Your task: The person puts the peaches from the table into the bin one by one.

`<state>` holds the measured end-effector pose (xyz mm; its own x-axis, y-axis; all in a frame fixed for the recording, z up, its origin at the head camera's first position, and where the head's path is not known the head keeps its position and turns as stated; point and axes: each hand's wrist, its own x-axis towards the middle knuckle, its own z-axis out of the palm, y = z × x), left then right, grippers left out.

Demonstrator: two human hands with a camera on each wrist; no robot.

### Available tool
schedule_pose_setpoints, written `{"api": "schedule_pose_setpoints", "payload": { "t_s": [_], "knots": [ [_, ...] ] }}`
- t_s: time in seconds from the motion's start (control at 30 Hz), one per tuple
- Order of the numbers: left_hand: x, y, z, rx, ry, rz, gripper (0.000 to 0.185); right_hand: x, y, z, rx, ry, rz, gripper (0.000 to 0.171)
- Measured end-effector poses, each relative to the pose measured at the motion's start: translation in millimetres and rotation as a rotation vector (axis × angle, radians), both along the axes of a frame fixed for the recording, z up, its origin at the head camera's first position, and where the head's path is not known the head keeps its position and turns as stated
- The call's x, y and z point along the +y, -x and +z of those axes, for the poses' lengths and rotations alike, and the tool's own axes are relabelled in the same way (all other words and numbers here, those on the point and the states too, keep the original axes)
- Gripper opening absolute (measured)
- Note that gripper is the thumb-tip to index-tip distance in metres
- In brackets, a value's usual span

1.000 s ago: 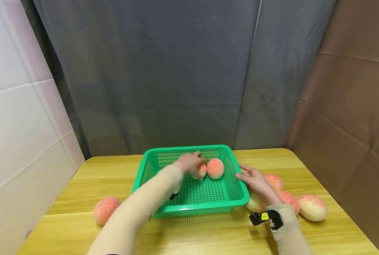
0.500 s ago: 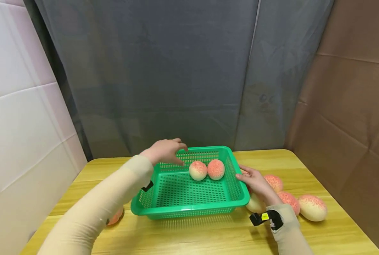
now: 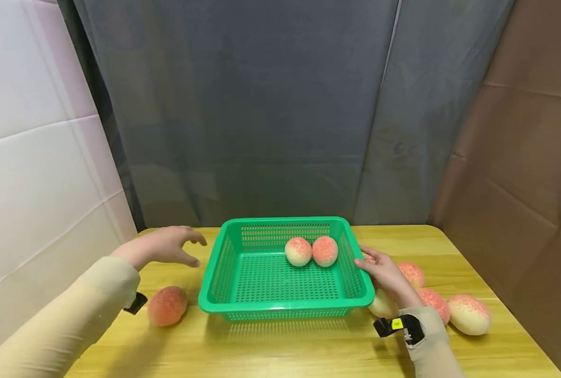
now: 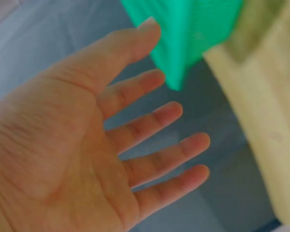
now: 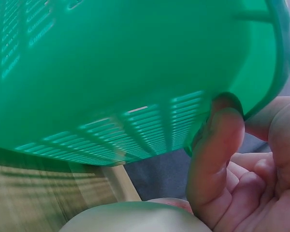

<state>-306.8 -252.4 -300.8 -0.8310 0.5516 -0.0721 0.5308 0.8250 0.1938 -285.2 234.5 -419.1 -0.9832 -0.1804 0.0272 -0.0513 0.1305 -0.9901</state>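
My left hand (image 3: 167,245) hovers left of the green plastic basket (image 3: 287,303), fingers spread and palm bare in the left wrist view. Below it on the table lies a pink peach (image 3: 167,306). At the basket's right rim, my right hand (image 3: 385,272) grips the edge, thumb over the rim and fingers beneath, as the right wrist view shows. Two peaches sit side by side inside toward the back right: a cream-and-pink peach (image 3: 298,251) and a pinker peach (image 3: 325,251). The basket appears raised at an angle, its shadow falling on the wood.
Several more peaches lie on the table right of the basket, partly behind my right hand and wrist, including a pale peach (image 3: 469,314) and a pink peach (image 3: 434,304). A grey curtain (image 3: 261,115) stands behind the wooden table (image 3: 280,352); cloth hangs at both sides.
My left hand has let go of the cream-and-pink peach inside the basket and moved left, out over the table. The right hand keeps its hold on the rim.
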Motion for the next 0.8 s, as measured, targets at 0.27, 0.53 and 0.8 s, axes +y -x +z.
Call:
{"api": "schedule_pose_setpoints", "payload": {
  "t_s": [0.27, 0.53, 0.8],
  "knots": [
    [-34.9, -20.2, -54.5, -0.084, 0.005, 0.028, 0.062, 2.7, 1.2, 4.9, 0.014, 0.001, 0.017, 0.066],
    [-43.6, -34.2, -82.1, -0.177, -0.046, 0.075, 0.072, 2.7, 0.8, 2.8, 0.007, -0.002, 0.015, 0.067],
    [-42.2, -37.1, -96.0, -0.209, -0.089, 0.055, 0.067, 3.8, 3.6, -5.1, -0.013, -0.001, 0.005, 0.065]
  ]
}}
